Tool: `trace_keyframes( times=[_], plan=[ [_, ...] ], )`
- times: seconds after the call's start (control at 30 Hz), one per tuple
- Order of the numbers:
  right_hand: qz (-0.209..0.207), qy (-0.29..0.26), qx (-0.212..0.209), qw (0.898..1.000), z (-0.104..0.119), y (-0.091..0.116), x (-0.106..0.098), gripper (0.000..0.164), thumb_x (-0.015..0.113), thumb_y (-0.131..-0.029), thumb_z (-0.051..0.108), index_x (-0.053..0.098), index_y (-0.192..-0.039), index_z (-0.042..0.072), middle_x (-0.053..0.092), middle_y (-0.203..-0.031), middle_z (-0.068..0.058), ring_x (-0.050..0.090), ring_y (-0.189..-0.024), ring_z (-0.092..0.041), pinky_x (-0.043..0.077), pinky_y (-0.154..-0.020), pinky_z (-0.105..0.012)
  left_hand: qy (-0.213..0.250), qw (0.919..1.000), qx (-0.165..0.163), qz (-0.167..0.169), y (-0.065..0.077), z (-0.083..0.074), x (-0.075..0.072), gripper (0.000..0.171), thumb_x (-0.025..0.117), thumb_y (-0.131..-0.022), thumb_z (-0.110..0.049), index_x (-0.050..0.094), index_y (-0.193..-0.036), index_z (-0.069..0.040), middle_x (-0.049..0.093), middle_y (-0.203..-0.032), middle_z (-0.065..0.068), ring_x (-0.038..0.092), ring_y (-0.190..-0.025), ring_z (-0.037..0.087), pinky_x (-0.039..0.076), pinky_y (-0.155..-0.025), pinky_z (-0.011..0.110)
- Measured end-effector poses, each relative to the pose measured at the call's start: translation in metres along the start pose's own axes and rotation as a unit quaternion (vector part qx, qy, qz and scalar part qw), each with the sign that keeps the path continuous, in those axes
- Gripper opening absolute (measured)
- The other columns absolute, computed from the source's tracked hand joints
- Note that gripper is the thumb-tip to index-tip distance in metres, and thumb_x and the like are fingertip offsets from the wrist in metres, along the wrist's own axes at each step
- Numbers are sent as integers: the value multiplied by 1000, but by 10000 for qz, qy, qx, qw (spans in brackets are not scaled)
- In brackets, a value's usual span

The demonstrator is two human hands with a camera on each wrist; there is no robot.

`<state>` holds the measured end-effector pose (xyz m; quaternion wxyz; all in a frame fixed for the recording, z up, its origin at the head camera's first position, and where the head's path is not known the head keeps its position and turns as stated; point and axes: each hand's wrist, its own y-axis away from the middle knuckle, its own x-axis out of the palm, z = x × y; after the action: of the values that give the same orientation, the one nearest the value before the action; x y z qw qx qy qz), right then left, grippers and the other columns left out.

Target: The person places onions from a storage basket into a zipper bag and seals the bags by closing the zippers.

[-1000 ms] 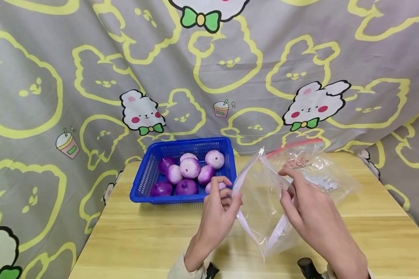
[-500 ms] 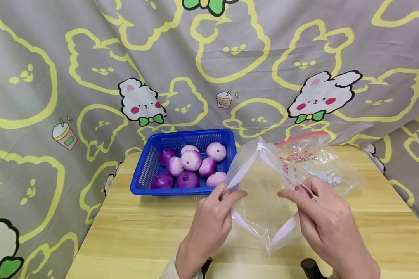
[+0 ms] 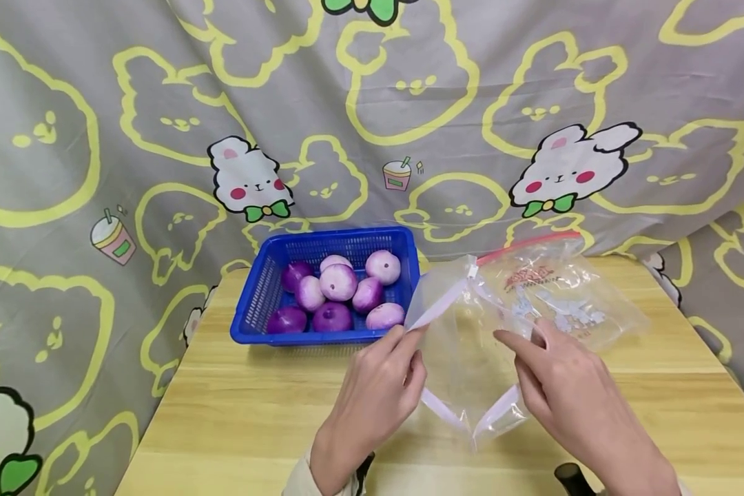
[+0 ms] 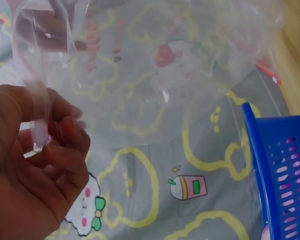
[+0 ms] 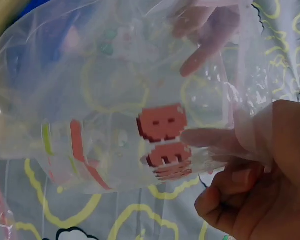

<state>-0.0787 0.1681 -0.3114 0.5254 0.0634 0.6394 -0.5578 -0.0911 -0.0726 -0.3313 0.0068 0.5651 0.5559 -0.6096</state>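
Note:
A clear plastic zip bag [image 3: 465,344] hangs between my two hands, its pale-edged mouth spread into a diamond. My left hand [image 3: 372,399] pinches the left rim, and in the left wrist view thumb and fingers close over the strip. On the opposite rim, my right hand [image 3: 570,393] grips the plastic. The right wrist view shows one finger of that hand [image 5: 260,190] behind the film, near a red print, with other fingers curled outside. Left of the bag stands a blue plastic basket [image 3: 242,327] holding several purple onions [image 3: 337,283].
A second clear bag [image 3: 607,303] with a red zip edge lies behind the right hand, pale blue bits showing in it. Everything stands on a wooden table [image 3: 235,427]. A patterned grey curtain [image 3: 322,89] hangs behind. A black rod-like piece [image 3: 572,475] shows by the right wrist.
Both hands have moved apart, widening the bag's mouth, then dipped slightly. The left fingers have shifted their hold on the rim. Basket and onions stay in place; the head view tilted down a little.

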Motion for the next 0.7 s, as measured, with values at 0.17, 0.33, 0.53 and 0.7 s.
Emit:
trace_keyframes(
  times=[0.17, 0.33, 0.53, 0.7],
  plan=[
    [5, 240, 269, 9993, -7, 5, -2, 33, 53, -78, 2, 73, -104, 6, 39, -70, 5, 32, -59, -8, 29, -47, -25, -366, 9993, 37, 99, 2, 1, 6, 30, 64, -80, 2, 70, -109, -3, 51, -74, -3, 44, -55, 6, 37, -47, 17],
    [-39, 301, 462, 9985, -11, 8, -1, 22, 56, -77, 1, 70, -93, 3, 41, -69, 5, 34, -60, -9, 30, -47, -24, -634, 9979, -68, 142, 9, 4, 6, 29, 69, -75, 3, 69, -103, -4, 53, -73, -2, 46, -52, 8, 40, -45, 22],
    [-138, 286, 634, 9975, -15, 12, -2, 11, 54, -76, 6, 64, -82, 6, 40, -71, 5, 39, -59, -9, 30, -45, -25, -783, 9967, -194, 131, 12, 10, 3, 22, 67, -75, 1, 68, -95, -8, 50, -71, -4, 42, -49, 7, 35, -42, 20],
    [-99, 103, 799, 9967, -23, 12, -7, 15, 59, -75, 7, 69, -84, 14, 51, -85, 1, 45, -68, -9, 30, -45, -24, -943, 9951, -301, -59, 8, 18, -1, 19, 67, -74, -3, 71, -90, -13, 47, -69, -4, 35, -44, 8, 28, -38, 20]
  ],
)
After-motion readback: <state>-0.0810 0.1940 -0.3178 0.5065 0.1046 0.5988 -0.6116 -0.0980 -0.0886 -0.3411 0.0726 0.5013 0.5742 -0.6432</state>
